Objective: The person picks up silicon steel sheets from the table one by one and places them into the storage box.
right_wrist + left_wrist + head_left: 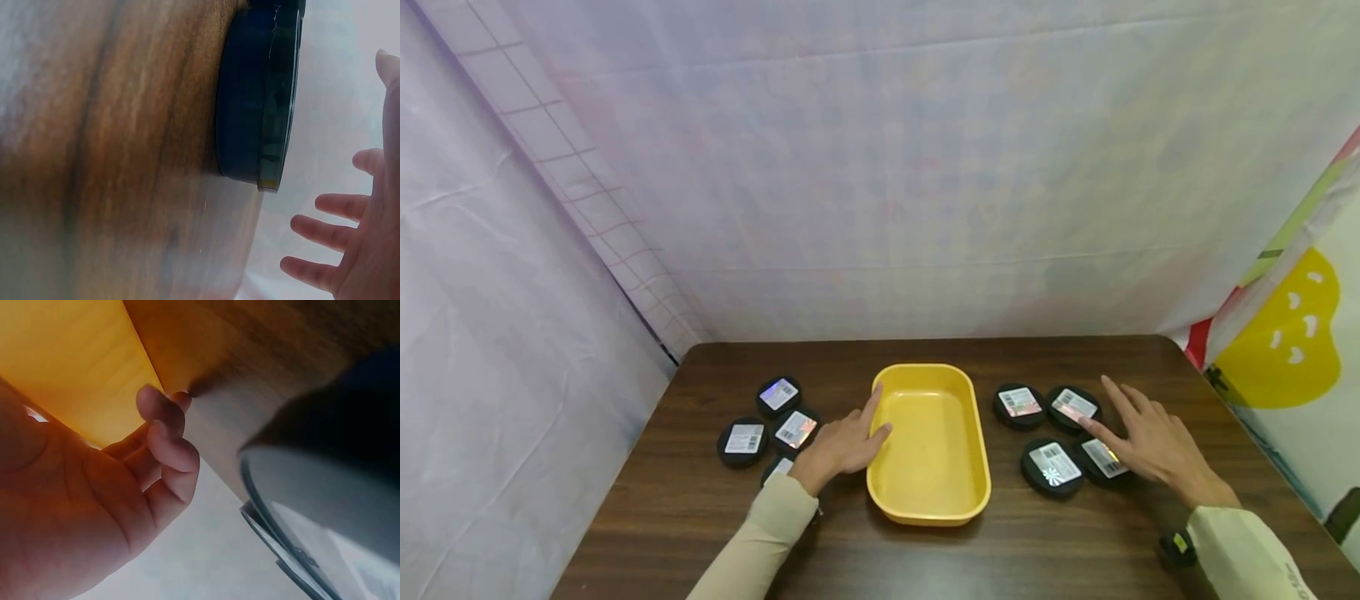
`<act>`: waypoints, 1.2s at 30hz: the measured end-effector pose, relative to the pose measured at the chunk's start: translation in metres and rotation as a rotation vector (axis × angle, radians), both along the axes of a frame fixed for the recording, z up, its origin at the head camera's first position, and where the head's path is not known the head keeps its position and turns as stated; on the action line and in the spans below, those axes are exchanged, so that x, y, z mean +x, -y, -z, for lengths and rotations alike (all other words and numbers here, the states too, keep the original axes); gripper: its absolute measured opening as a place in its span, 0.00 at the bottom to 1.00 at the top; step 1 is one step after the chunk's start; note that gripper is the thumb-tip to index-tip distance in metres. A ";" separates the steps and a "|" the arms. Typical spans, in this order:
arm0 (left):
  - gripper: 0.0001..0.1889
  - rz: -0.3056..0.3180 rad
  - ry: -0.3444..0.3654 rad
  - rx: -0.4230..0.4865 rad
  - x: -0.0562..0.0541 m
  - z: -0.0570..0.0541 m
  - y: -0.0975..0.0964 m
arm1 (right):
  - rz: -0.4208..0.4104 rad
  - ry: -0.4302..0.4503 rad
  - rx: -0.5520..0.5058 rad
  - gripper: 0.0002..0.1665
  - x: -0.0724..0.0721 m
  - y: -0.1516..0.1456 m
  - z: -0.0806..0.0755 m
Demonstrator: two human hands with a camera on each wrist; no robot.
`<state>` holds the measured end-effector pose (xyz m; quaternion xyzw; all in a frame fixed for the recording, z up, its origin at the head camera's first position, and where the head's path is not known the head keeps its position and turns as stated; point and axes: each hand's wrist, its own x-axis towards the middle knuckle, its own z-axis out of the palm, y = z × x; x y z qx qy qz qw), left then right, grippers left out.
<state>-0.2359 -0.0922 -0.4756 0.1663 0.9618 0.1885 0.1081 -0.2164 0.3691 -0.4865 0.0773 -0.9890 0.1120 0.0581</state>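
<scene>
A yellow rectangular tray (929,450) with rounded corners lies on the table between my hands. My left hand (844,442) holds its left rim, thumb over the edge and fingers along the outer wall. Four round, flat black containers with white barcode labels lie right of the tray. My right hand (1157,442) hovers over the outer ones with fingers spread. Its thumb overlaps the far right container (1073,406) in the head view, and the hand partly covers the near right container (1103,460). In the right wrist view, the fingers are apart from a container's side (256,100).
More such black containers lie left of the tray, including one (743,440) at the outer left; my left wrist partly hides another (781,468). The brown wooden table (940,554) ends at a pale cloth backdrop (880,208). A small dark object (1178,547) shows by my right sleeve.
</scene>
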 end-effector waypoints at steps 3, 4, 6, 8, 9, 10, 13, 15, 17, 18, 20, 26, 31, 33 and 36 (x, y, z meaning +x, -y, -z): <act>0.37 -0.008 -0.004 0.008 0.000 0.001 0.000 | -0.001 0.012 -0.004 0.54 -0.001 0.001 0.000; 0.36 -0.010 -0.003 0.011 0.000 0.001 0.000 | -0.006 0.009 -0.007 0.54 -0.001 0.001 0.000; 0.36 -0.016 0.008 0.025 0.000 0.001 -0.001 | -0.025 -0.021 -0.018 0.51 -0.001 0.001 0.001; 0.37 -0.020 0.019 0.038 0.001 0.001 -0.002 | -0.042 -0.041 -0.020 0.49 0.000 0.000 0.003; 0.37 -0.023 0.027 0.039 0.001 0.000 -0.002 | -0.047 -0.042 -0.023 0.49 0.000 -0.001 0.003; 0.37 -0.026 0.034 0.042 0.001 0.000 -0.002 | -0.046 -0.037 -0.025 0.49 0.000 0.000 0.003; 0.38 -0.035 0.045 0.032 0.001 0.000 -0.001 | -0.036 0.016 -0.024 0.50 -0.002 0.001 0.004; 0.37 -0.042 0.047 0.020 0.001 0.001 -0.001 | -0.030 0.048 -0.022 0.51 -0.004 0.003 0.004; 0.38 -0.046 0.041 0.010 0.001 0.001 0.001 | -0.030 0.058 -0.018 0.51 -0.005 0.005 0.005; 0.38 -0.047 0.039 0.009 0.001 0.000 0.001 | -0.033 0.054 -0.015 0.51 -0.005 0.005 0.006; 0.38 -0.050 0.041 0.004 0.000 0.000 0.002 | -0.039 0.050 -0.007 0.50 -0.006 0.005 0.007; 0.38 -0.057 0.069 -0.001 0.000 0.000 0.004 | -0.046 0.061 0.020 0.51 -0.009 0.009 0.009; 0.38 -0.055 0.066 0.009 -0.001 0.001 0.004 | -0.033 0.087 0.040 0.53 -0.011 0.012 0.011; 0.37 -0.053 0.066 0.015 -0.001 0.001 0.003 | -0.033 0.083 0.041 0.53 -0.013 0.012 0.013; 0.37 -0.050 0.067 0.018 0.000 0.001 0.002 | -0.040 0.066 0.045 0.53 -0.016 0.012 0.015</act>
